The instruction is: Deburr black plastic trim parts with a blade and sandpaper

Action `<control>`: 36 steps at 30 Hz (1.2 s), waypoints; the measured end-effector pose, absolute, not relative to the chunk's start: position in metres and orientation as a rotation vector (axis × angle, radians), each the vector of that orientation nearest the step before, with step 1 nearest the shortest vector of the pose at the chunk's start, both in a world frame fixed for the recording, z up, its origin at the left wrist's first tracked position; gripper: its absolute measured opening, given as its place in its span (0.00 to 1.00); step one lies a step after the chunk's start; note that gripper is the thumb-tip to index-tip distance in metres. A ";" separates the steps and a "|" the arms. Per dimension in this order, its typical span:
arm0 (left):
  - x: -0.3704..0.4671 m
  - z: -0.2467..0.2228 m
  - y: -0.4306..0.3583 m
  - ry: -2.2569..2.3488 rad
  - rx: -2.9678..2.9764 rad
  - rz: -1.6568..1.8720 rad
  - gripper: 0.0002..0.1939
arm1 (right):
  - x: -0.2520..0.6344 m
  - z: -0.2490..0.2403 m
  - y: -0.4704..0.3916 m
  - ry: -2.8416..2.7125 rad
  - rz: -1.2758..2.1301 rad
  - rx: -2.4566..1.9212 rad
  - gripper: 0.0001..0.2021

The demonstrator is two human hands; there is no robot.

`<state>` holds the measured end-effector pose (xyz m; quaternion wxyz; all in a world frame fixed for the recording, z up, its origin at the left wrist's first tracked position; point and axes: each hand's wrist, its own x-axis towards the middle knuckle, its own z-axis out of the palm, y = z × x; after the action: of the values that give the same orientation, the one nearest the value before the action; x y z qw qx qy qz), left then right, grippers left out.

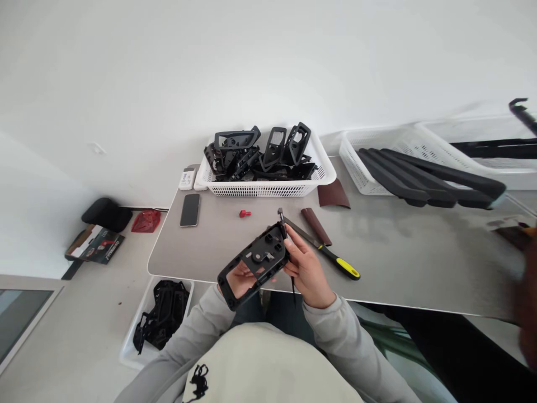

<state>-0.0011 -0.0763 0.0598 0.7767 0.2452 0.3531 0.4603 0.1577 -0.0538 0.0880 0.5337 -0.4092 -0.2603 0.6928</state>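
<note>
A black plastic frame with a rectangular opening is held tilted above the table's front edge. My left hand supports it from behind, its fingers showing through the opening. At the frame's upper right end, my right hand is closed round a thin dark tool, whose tip rises past the frame. Beyond my right hand lies a file with a black and yellow handle. Next to it are a rolled brown sheet and a flatter brown sheet. A small red piece rests on the table.
A white basket holds several black frames at the back. Left of it are a phone and a white box. More baskets with long black parts stand right. A floor bin holds black parts. Someone's blurred arm shows far right.
</note>
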 end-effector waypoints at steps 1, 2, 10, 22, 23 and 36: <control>-0.004 0.060 -0.073 0.736 0.477 0.973 0.16 | 0.158 0.087 -0.055 -0.634 1.665 -0.981 0.37; -0.007 0.060 -0.069 0.710 0.436 0.944 0.17 | 0.159 0.087 -0.057 -0.660 1.676 -0.991 0.37; -0.022 0.080 -0.057 0.783 0.643 0.752 0.19 | 0.176 0.078 -0.056 -1.316 1.299 -1.261 0.30; -0.027 0.089 -0.057 0.838 0.694 0.772 0.20 | 0.195 0.095 -0.066 -1.947 0.837 -1.309 0.25; -0.028 0.088 -0.057 0.842 0.704 0.767 0.20 | 0.196 0.094 -0.066 -1.955 0.843 -1.291 0.25; -0.033 0.086 -0.057 0.868 0.744 0.721 0.22 | 0.199 0.095 -0.068 -1.990 0.951 -1.345 0.23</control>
<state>-0.0328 -0.0574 0.0862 0.7801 0.3445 0.4016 0.3338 0.1986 -0.0679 0.0953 0.2758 -0.5004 -0.7404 0.3539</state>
